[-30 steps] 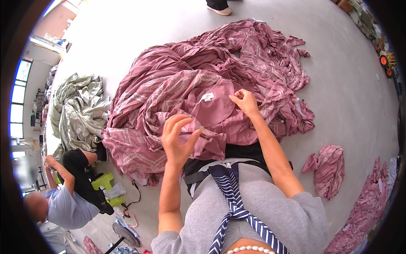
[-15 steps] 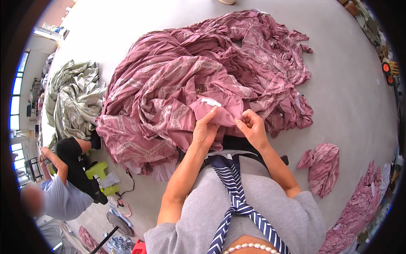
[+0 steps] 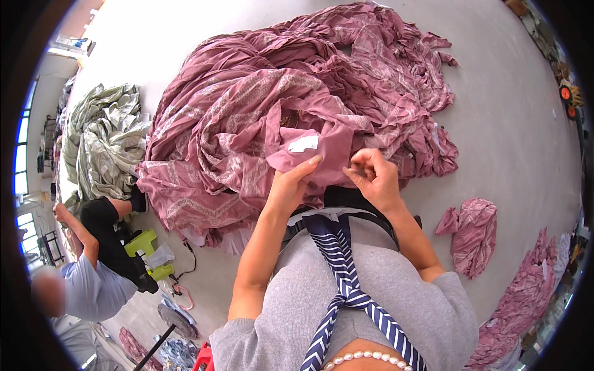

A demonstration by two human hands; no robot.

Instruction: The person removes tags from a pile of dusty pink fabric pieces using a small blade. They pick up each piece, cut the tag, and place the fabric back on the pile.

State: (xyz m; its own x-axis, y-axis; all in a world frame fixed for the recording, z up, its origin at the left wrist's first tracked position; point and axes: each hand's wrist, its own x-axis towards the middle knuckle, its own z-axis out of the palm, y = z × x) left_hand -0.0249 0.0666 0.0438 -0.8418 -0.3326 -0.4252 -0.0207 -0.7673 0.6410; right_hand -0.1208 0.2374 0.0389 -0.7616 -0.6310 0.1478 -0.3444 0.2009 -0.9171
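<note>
A large heap of dusky pink cloth (image 3: 247,105) with pale lacy bands spreads in front of me. My left hand (image 3: 293,187) grips a plain pink part of this cloth near its edge, thumb on top and the other fingers hidden underneath. Just beyond that thumb, a white label (image 3: 304,144) lies on the fabric. My right hand (image 3: 376,179) is beside the same piece, at its right edge, with thumb and fingertips pinched together. Whatever sits in that pinch is too small to make out.
To the left lies a pile of pale green cloth (image 3: 102,142). A co-worker (image 3: 99,284) sits near it beside a lime-green stool (image 3: 145,247). Smaller pink bundles (image 3: 473,238) rest on the grey floor (image 3: 513,148) at right, and a red object (image 3: 204,357) stands at lower left.
The held cloth has turned so its label shows larger and flatter. My left hand has shifted slightly left, and my right hand has moved a little up and right.
</note>
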